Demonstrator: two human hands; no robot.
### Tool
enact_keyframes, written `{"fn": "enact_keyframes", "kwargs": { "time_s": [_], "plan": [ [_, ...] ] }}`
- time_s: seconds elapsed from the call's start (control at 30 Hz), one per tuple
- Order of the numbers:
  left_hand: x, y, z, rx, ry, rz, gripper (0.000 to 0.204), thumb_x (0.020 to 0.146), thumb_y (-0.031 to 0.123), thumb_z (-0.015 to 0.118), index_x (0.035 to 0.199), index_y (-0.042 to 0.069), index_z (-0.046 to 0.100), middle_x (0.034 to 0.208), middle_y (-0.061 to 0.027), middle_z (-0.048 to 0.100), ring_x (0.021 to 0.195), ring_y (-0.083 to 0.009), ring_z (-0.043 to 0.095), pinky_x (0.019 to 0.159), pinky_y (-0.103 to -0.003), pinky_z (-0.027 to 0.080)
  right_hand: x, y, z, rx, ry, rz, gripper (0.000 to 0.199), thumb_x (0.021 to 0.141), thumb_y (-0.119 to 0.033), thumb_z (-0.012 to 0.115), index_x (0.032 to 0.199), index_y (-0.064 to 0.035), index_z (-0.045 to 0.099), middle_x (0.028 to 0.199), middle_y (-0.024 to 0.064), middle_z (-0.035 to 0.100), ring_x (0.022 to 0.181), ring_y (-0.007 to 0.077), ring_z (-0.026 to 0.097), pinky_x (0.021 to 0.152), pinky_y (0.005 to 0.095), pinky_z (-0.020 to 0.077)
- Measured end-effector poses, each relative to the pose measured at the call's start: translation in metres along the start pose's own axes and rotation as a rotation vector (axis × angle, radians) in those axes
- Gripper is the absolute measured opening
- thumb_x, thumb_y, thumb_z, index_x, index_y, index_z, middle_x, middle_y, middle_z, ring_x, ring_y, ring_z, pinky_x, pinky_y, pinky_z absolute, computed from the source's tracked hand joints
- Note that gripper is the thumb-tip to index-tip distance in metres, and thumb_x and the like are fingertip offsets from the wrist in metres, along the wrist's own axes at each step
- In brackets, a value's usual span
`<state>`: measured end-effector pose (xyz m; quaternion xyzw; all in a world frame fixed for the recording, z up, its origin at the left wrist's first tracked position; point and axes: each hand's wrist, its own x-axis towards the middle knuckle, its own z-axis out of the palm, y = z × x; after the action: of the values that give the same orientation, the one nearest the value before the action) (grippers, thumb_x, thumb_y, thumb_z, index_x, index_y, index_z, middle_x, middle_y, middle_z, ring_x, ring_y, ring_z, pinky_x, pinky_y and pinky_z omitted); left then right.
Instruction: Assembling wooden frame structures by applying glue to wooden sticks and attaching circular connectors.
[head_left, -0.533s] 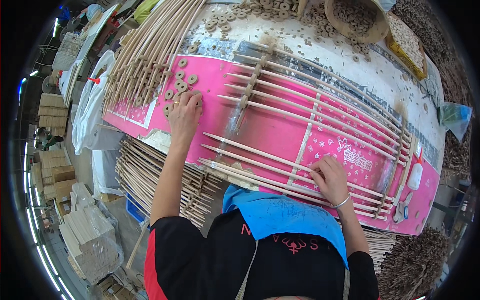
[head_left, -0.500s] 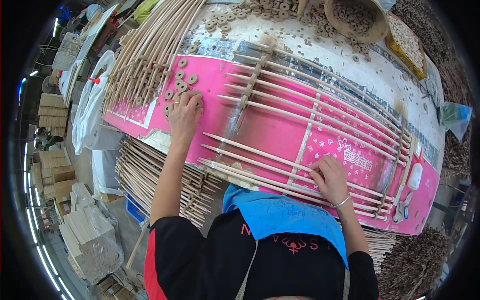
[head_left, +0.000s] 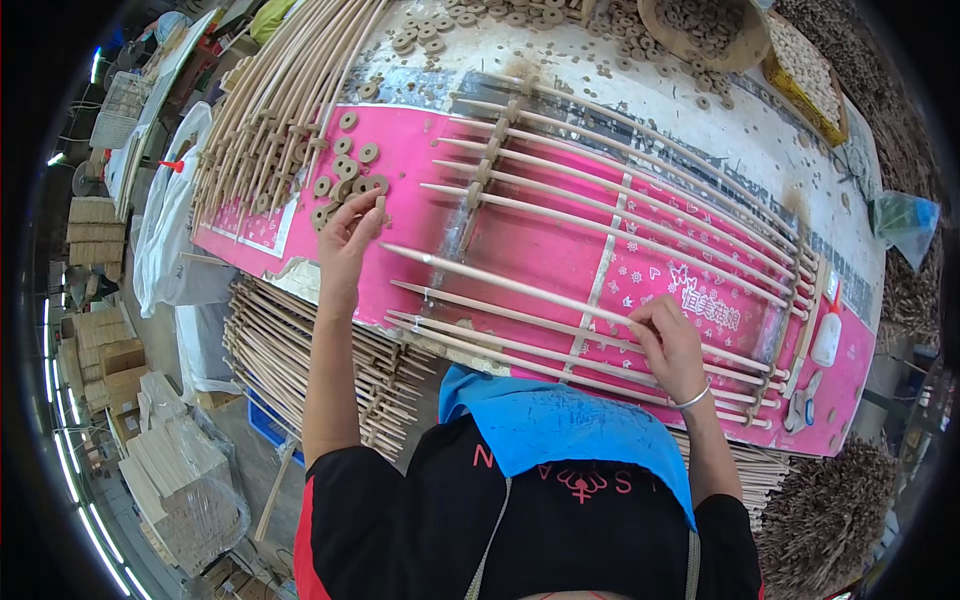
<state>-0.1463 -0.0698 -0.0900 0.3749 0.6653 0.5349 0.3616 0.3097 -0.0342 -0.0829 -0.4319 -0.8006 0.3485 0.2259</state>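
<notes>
My left hand (head_left: 345, 245) pinches a small wooden disc (head_left: 380, 204) between thumb and fingertips, beside a loose pile of wooden discs with centre holes (head_left: 347, 172). My right hand (head_left: 672, 345) grips a pale wooden stick (head_left: 510, 280) near its middle. The stick's pointed left end is raised just right of my left hand and the disc. Other pointed sticks (head_left: 500, 328) lie below it, close to the table's front edge. Farther back, a row of sticks (head_left: 620, 205) passes through discs set along a crossbar (head_left: 490, 160).
A bundle of sticks with discs (head_left: 270, 120) lies at the left. At the right are a white glue bottle (head_left: 827, 338) and scissors (head_left: 801, 403). A round basket of discs (head_left: 712, 35) and a yellow tray (head_left: 808, 90) stand at the back.
My left hand has lifted off the disc pile with one disc and moved slightly nearer. My right hand has raised the stick, its pointed end now up toward the left hand.
</notes>
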Motion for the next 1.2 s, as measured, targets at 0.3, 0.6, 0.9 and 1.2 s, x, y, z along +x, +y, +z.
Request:
{"fn": "enact_keyframes", "kwargs": {
  "time_s": [0.3, 0.6, 0.9, 1.2],
  "plan": [
    [-0.010, -0.009, 0.004, -0.341, -0.056, -0.182, 0.034, 0.110, 0.020, 0.061, 0.138, 0.001, 0.068, 0.115, -0.0057, 0.074, 0.102, -0.0141, 0.070, 0.090, -0.028, 0.057, 0.007, 0.009, -0.002, 0.055, 0.070, 0.033, 0.006, 0.096, 0.001, 0.068, 0.101, 0.0013, 0.066, 0.091, 0.0112, 0.059, 0.077, 0.0225, 0.060, 0.070, 0.0339, 0.0489],
    [-0.011, -0.014, -0.001, -0.445, -0.127, -0.251, 0.038, 0.110, 0.021, 0.060, 0.143, 0.002, 0.064, 0.116, -0.0057, 0.074, 0.104, -0.0137, 0.069, 0.092, -0.028, 0.055, 0.011, 0.014, 0.000, 0.053, 0.070, 0.018, 0.005, 0.096, -0.001, 0.069, 0.101, 0.0012, 0.067, 0.092, 0.0102, 0.060, 0.078, 0.0206, 0.062, 0.071, 0.0325, 0.0506],
    [-0.022, -0.003, 0.053, -0.119, -0.002, -0.091, 0.090, 0.096, 0.016, 0.079, 0.169, 0.008, 0.026, 0.097, -0.0040, 0.071, 0.091, -0.0085, 0.066, 0.082, -0.024, 0.051, 0.019, 0.008, 0.003, 0.048, 0.122, 0.044, 0.014, 0.089, 0.000, 0.076, 0.101, -0.0002, 0.069, 0.090, 0.0108, 0.063, 0.082, 0.0236, 0.069, 0.069, 0.0341, 0.0541],
    [-0.022, 0.003, 0.088, -0.180, -0.037, -0.067, 0.096, 0.095, 0.011, 0.080, 0.170, 0.009, 0.021, 0.094, -0.0048, 0.071, 0.083, -0.0109, 0.066, 0.074, -0.027, 0.052, 0.021, 0.028, -0.006, -0.211, 0.209, -0.060, 0.010, 0.093, -0.013, 0.074, 0.098, -0.0047, 0.074, 0.089, 0.0114, 0.065, 0.080, 0.0305, 0.066, 0.068, 0.0409, 0.0520]
  ]
}}
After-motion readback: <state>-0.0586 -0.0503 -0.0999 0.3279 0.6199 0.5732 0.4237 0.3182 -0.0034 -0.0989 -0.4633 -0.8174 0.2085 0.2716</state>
